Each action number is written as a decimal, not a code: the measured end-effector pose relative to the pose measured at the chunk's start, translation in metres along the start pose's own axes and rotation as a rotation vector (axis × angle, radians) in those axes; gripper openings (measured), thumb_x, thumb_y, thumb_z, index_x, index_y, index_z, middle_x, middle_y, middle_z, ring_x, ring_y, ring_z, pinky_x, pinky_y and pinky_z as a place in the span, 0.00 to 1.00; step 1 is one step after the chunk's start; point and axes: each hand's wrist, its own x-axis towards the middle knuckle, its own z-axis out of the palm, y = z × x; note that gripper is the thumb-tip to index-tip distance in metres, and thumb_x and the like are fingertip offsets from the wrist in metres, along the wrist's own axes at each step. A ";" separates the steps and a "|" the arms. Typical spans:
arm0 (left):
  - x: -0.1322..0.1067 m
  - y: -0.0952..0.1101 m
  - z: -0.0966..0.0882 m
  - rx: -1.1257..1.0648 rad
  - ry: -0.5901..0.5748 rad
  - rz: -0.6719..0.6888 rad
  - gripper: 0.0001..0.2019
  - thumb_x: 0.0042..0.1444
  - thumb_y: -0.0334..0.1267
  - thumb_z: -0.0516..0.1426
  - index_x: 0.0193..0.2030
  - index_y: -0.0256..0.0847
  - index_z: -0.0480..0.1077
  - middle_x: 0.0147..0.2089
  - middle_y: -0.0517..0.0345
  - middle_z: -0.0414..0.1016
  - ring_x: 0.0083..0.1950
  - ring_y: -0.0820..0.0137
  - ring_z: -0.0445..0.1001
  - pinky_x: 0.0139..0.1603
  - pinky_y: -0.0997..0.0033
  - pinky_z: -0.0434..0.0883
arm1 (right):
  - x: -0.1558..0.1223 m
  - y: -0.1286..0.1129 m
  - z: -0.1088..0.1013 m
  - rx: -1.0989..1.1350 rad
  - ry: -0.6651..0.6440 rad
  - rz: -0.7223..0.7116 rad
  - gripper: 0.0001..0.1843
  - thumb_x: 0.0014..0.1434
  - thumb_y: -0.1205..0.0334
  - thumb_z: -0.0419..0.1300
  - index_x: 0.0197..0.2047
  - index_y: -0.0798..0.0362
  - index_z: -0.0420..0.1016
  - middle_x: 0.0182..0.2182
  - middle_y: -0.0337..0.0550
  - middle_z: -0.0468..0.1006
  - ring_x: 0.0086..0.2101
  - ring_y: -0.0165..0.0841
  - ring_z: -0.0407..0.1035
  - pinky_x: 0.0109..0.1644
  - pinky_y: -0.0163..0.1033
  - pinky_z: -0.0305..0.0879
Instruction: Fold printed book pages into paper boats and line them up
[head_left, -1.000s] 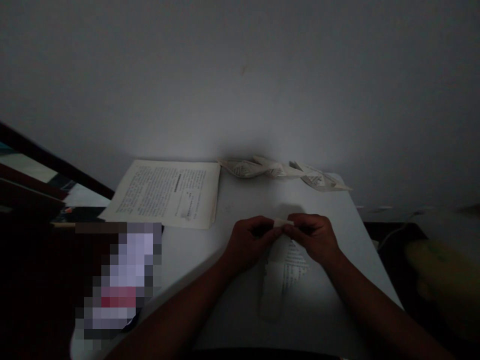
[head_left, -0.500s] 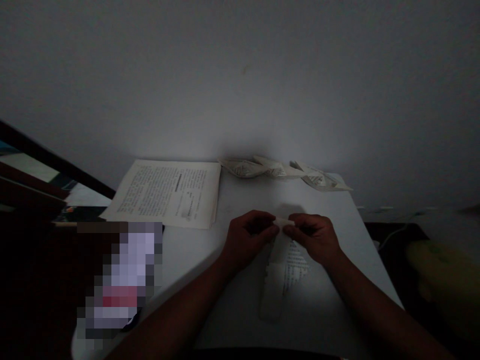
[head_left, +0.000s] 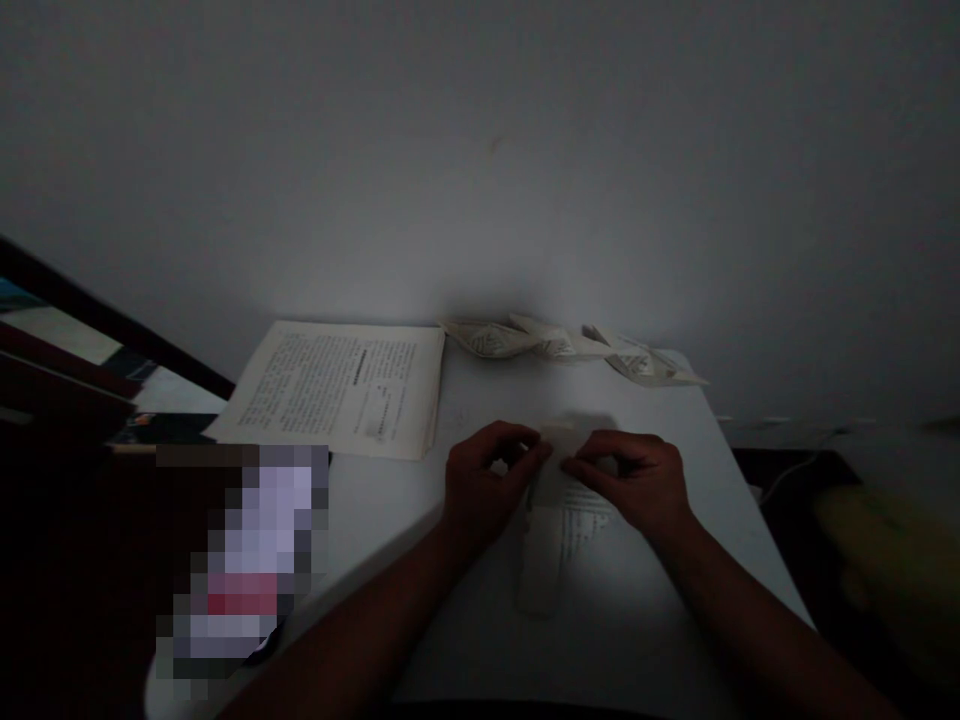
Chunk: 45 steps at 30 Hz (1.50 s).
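A partly folded sheet of printed paper (head_left: 546, 540) lies on the white table (head_left: 465, 620), with a long plain strip on its left and a printed flap angled out on its right. Near its top end, my left hand (head_left: 491, 475) pinches the left edge between thumb and fingers. My right hand (head_left: 637, 478) pinches the paper from the other side, its thumb and fingertip together on the strip. Part of the printed flap is hidden behind my right hand.
Three folded paper boats (head_left: 491, 340) stand in a row along the wall. At the back left lies a stack of printed sheets (head_left: 322, 390). A blurred-out object (head_left: 251, 550) sits at the left table edge. A yellowish thing (head_left: 892, 560) is off the right side.
The folded paper has shifted slightly away from me, so its top end shows above my fingers. My hands now grip it lower down, with my right fingertips further onto the strip.
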 end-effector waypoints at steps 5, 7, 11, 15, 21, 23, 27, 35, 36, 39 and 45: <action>0.001 0.004 -0.001 -0.004 0.001 -0.044 0.06 0.48 0.36 0.64 0.34 0.39 0.76 0.28 0.60 0.77 0.26 0.77 0.72 0.31 0.78 0.73 | 0.001 -0.003 -0.001 0.022 -0.029 -0.070 0.06 0.49 0.63 0.68 0.24 0.52 0.76 0.22 0.38 0.77 0.23 0.29 0.70 0.27 0.35 0.66; 0.002 0.005 -0.002 -0.006 -0.016 -0.085 0.07 0.49 0.37 0.63 0.35 0.39 0.77 0.29 0.59 0.78 0.27 0.75 0.74 0.32 0.76 0.74 | 0.002 -0.003 -0.001 0.050 -0.051 -0.083 0.05 0.50 0.64 0.67 0.25 0.52 0.76 0.22 0.39 0.76 0.24 0.30 0.70 0.28 0.36 0.66; 0.003 0.002 -0.002 -0.038 -0.022 -0.144 0.09 0.49 0.39 0.64 0.36 0.38 0.77 0.30 0.57 0.79 0.28 0.73 0.75 0.32 0.75 0.74 | 0.002 0.000 0.000 0.088 -0.046 -0.103 0.02 0.52 0.65 0.66 0.28 0.51 0.77 0.25 0.40 0.77 0.26 0.31 0.71 0.30 0.38 0.67; 0.003 -0.001 -0.001 -0.104 -0.040 -0.181 0.09 0.48 0.39 0.64 0.36 0.39 0.77 0.30 0.58 0.79 0.30 0.72 0.76 0.32 0.75 0.75 | 0.001 0.004 0.003 0.023 0.025 -0.109 0.02 0.51 0.65 0.67 0.30 0.51 0.77 0.25 0.40 0.76 0.25 0.31 0.70 0.30 0.37 0.67; 0.002 0.002 -0.001 -0.099 -0.067 -0.190 0.07 0.48 0.36 0.64 0.36 0.39 0.77 0.30 0.58 0.79 0.30 0.72 0.76 0.33 0.75 0.75 | 0.002 0.006 0.003 -0.005 0.053 -0.056 0.07 0.50 0.61 0.68 0.34 0.51 0.78 0.22 0.37 0.74 0.24 0.30 0.69 0.29 0.36 0.66; 0.002 0.003 0.000 -0.083 -0.072 -0.171 0.07 0.48 0.36 0.64 0.35 0.39 0.77 0.30 0.59 0.79 0.30 0.73 0.76 0.34 0.76 0.75 | 0.002 0.006 0.003 0.031 -0.007 -0.016 0.07 0.49 0.60 0.68 0.32 0.52 0.78 0.21 0.36 0.72 0.23 0.29 0.66 0.27 0.35 0.64; 0.002 0.004 0.000 -0.059 -0.083 -0.151 0.05 0.49 0.35 0.63 0.33 0.39 0.76 0.31 0.60 0.79 0.31 0.73 0.77 0.36 0.75 0.75 | 0.001 0.008 0.004 0.149 -0.132 0.068 0.08 0.50 0.58 0.68 0.29 0.53 0.77 0.20 0.36 0.69 0.21 0.27 0.63 0.24 0.34 0.60; 0.004 0.006 -0.002 -0.075 -0.116 -0.064 0.05 0.51 0.35 0.62 0.34 0.40 0.78 0.33 0.57 0.79 0.31 0.73 0.76 0.33 0.76 0.73 | 0.005 0.005 0.002 0.177 -0.090 -0.086 0.07 0.54 0.62 0.64 0.26 0.52 0.76 0.37 0.45 0.75 0.37 0.35 0.71 0.40 0.41 0.68; 0.004 0.006 -0.002 -0.088 -0.118 -0.052 0.05 0.50 0.35 0.63 0.35 0.40 0.78 0.33 0.57 0.79 0.31 0.73 0.76 0.33 0.76 0.73 | 0.005 0.004 0.001 0.165 -0.078 -0.101 0.06 0.54 0.63 0.64 0.26 0.51 0.76 0.40 0.46 0.75 0.38 0.36 0.71 0.42 0.42 0.68; 0.005 0.005 -0.002 -0.123 -0.129 -0.040 0.05 0.50 0.35 0.63 0.35 0.40 0.79 0.34 0.57 0.79 0.33 0.73 0.76 0.33 0.76 0.72 | 0.004 0.005 0.002 0.146 -0.056 -0.122 0.03 0.53 0.65 0.65 0.28 0.51 0.77 0.45 0.47 0.76 0.39 0.36 0.71 0.43 0.43 0.69; 0.007 0.005 -0.001 -0.166 -0.139 -0.131 0.04 0.49 0.34 0.63 0.32 0.41 0.79 0.34 0.57 0.80 0.34 0.72 0.77 0.36 0.74 0.74 | 0.000 0.011 0.004 0.129 -0.003 -0.091 0.01 0.51 0.63 0.67 0.29 0.51 0.80 0.34 0.45 0.78 0.33 0.35 0.73 0.37 0.40 0.71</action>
